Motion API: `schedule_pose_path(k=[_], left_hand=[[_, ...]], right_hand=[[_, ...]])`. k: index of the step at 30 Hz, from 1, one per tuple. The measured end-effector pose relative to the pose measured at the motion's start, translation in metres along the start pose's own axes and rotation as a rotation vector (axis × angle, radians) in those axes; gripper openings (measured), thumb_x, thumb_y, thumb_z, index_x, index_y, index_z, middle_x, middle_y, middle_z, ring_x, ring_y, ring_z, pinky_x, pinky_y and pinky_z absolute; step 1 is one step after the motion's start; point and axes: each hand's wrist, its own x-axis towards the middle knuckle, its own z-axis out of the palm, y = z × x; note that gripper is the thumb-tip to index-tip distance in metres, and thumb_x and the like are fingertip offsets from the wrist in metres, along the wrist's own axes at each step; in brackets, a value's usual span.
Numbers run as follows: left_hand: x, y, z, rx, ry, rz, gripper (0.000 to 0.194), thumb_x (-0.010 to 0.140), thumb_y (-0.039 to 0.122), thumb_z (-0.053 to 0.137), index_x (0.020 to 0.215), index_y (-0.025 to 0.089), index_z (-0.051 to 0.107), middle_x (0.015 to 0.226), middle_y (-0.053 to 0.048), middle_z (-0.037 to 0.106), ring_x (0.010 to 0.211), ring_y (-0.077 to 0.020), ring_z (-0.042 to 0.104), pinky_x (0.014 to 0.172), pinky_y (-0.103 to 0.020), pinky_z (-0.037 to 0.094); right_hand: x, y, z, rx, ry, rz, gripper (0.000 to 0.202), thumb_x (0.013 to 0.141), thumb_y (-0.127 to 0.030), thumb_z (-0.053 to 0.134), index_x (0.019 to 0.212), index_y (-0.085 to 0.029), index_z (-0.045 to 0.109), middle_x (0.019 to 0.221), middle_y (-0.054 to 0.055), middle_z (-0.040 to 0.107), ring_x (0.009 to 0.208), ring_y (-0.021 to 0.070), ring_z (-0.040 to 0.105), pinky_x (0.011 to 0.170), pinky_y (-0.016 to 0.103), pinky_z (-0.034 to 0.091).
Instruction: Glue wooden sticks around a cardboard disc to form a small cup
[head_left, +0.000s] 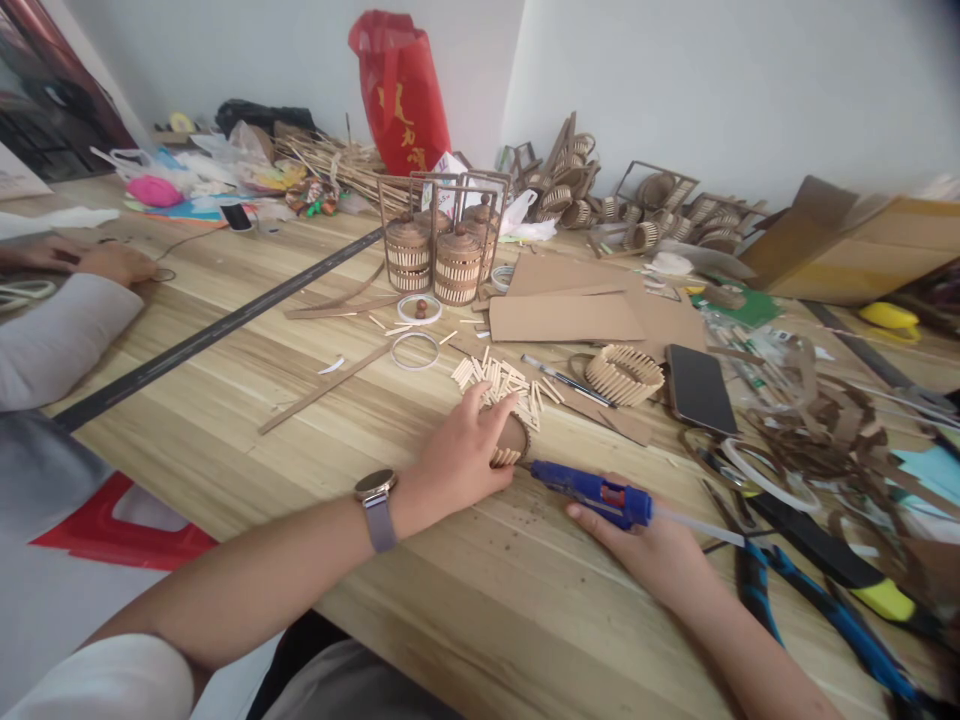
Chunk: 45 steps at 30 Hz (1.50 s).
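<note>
My left hand point(457, 450), with a watch on its wrist, has its fingers around a small round brown basket piece point(511, 438) edged with short wooden sticks. My right hand point(645, 545) grips a blue glue gun point(592, 490), its nozzle pointing left at the lower edge of that piece. Just behind the piece lies a loose pile of short wooden sticks point(487, 375). A ring of sticks point(624, 375) rests farther right, past a pen point(570, 380).
Lidded stick baskets point(457, 265) stand behind, near cardboard sheets point(562, 315). A phone point(701, 388), brown strips and pliers point(832, 610) lie right. Another person's hands point(116, 262) are at the far left. A red bag point(401, 95) stands by the wall.
</note>
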Motion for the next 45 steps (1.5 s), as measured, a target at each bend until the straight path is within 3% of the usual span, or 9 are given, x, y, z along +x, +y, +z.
schedule_pose_path(k=[8, 21, 27, 30, 34, 37, 40, 42, 45], left_hand=[[-0.001, -0.002, 0.002, 0.000, 0.035, 0.025, 0.084, 0.069, 0.018, 0.073, 0.139, 0.026, 0.027, 0.141, -0.016, 0.026, 0.123, -0.0370, 0.045, 0.092, -0.050, 0.049], [0.001, 0.001, -0.001, -0.009, -0.002, -0.007, 0.082, 0.069, 0.017, 0.072, 0.139, 0.020, 0.030, 0.141, -0.019, 0.026, 0.125, -0.0385, 0.043, 0.094, -0.052, 0.048], [0.000, -0.001, 0.000, 0.043, -0.006, 0.010, 0.082, 0.070, 0.020, 0.072, 0.140, 0.020, 0.029, 0.141, -0.019, 0.025, 0.124, -0.0372, 0.044, 0.094, -0.049, 0.048], [0.000, -0.001, 0.001, 0.028, 0.004, 0.016, 0.082, 0.070, 0.019, 0.071, 0.139, 0.022, 0.028, 0.142, -0.018, 0.025, 0.123, -0.0368, 0.045, 0.093, -0.050, 0.048], [-0.001, -0.002, 0.002, -0.003, 0.020, 0.026, 0.082, 0.069, 0.017, 0.072, 0.138, 0.023, 0.029, 0.140, -0.017, 0.026, 0.123, -0.0371, 0.045, 0.094, -0.051, 0.047], [-0.001, -0.003, 0.002, -0.011, 0.019, 0.026, 0.082, 0.068, 0.017, 0.072, 0.138, 0.024, 0.030, 0.140, -0.017, 0.026, 0.122, -0.0370, 0.045, 0.094, -0.052, 0.047], [-0.001, -0.002, 0.001, 0.001, 0.011, 0.024, 0.082, 0.069, 0.018, 0.072, 0.138, 0.024, 0.029, 0.141, -0.017, 0.026, 0.123, -0.0365, 0.044, 0.095, -0.050, 0.047], [-0.001, -0.001, -0.001, 0.002, 0.004, 0.021, 0.082, 0.070, 0.018, 0.072, 0.138, 0.024, 0.029, 0.141, -0.017, 0.025, 0.123, -0.0363, 0.045, 0.095, -0.050, 0.047], [0.000, 0.000, -0.002, 0.002, -0.009, 0.020, 0.081, 0.070, 0.018, 0.072, 0.139, 0.023, 0.029, 0.140, -0.017, 0.026, 0.123, -0.0366, 0.045, 0.096, -0.051, 0.046]], right_hand=[[0.000, -0.001, 0.000, 0.006, 0.011, -0.020, 0.025, 0.076, -0.048, 0.057, 0.073, -0.023, 0.063, 0.070, 0.003, 0.071, 0.067, 0.0225, 0.068, 0.063, 0.031, 0.053], [-0.002, 0.004, 0.004, 0.026, 0.036, -0.002, 0.028, 0.076, -0.050, 0.058, 0.075, -0.022, 0.063, 0.074, 0.005, 0.071, 0.069, 0.0233, 0.068, 0.065, 0.033, 0.054], [0.001, 0.001, -0.003, 0.095, 0.123, 0.120, 0.032, 0.073, -0.051, 0.059, 0.083, -0.022, 0.068, 0.083, 0.007, 0.074, 0.079, 0.0259, 0.069, 0.071, 0.034, 0.055], [0.003, 0.005, -0.015, 0.160, 0.006, 0.131, 0.038, 0.073, -0.054, 0.061, 0.089, -0.020, 0.069, 0.087, 0.008, 0.074, 0.082, 0.0256, 0.068, 0.073, 0.035, 0.054], [0.001, 0.012, -0.034, 0.312, -0.303, 0.243, 0.050, 0.073, -0.067, 0.057, 0.070, -0.018, 0.065, 0.054, 0.001, 0.058, 0.048, 0.0146, 0.053, 0.044, 0.026, 0.043], [-0.002, 0.014, -0.043, 0.422, -0.448, 0.346, 0.054, 0.073, -0.070, 0.056, 0.072, -0.017, 0.064, 0.055, 0.000, 0.055, 0.045, 0.0110, 0.048, 0.042, 0.023, 0.038], [-0.001, 0.017, -0.048, 0.337, -0.442, 0.374, 0.052, 0.076, -0.069, 0.053, 0.071, -0.018, 0.063, 0.055, 0.000, 0.058, 0.047, 0.0115, 0.050, 0.044, 0.023, 0.039], [0.001, 0.019, -0.051, 0.166, -0.396, 0.314, 0.052, 0.078, -0.069, 0.049, 0.066, -0.020, 0.063, 0.053, 0.001, 0.058, 0.046, 0.0130, 0.051, 0.043, 0.024, 0.038], [0.008, 0.018, -0.055, -0.135, -0.228, 0.246, 0.048, 0.078, -0.064, 0.048, 0.062, -0.022, 0.065, 0.048, 0.001, 0.058, 0.042, 0.0155, 0.051, 0.040, 0.027, 0.036]])
